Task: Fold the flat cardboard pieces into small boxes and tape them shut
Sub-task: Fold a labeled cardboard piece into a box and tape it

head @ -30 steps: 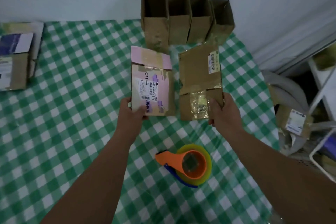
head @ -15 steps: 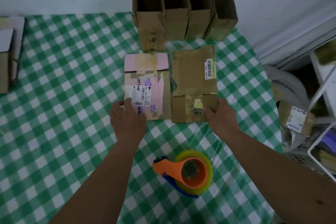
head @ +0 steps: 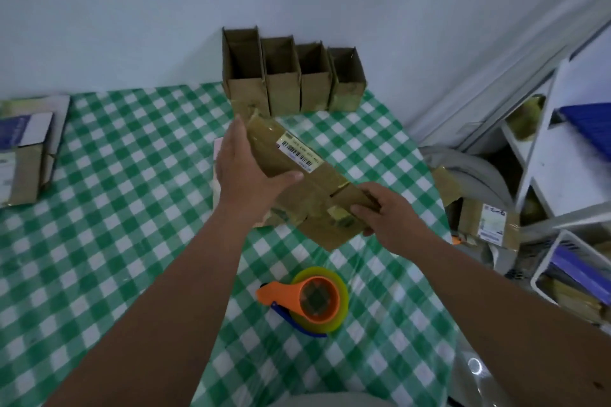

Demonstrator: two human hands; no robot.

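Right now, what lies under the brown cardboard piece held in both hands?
Under the brown cardboard piece, held by the left hand and right hand, a pale sliver of another flat piece shows on the checked tablecloth. The rest is covered.

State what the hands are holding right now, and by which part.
Both hands hold the brown cardboard piece with the barcode label. The left hand grips its far left end, thumb across the top face; the right hand pinches its near right end.
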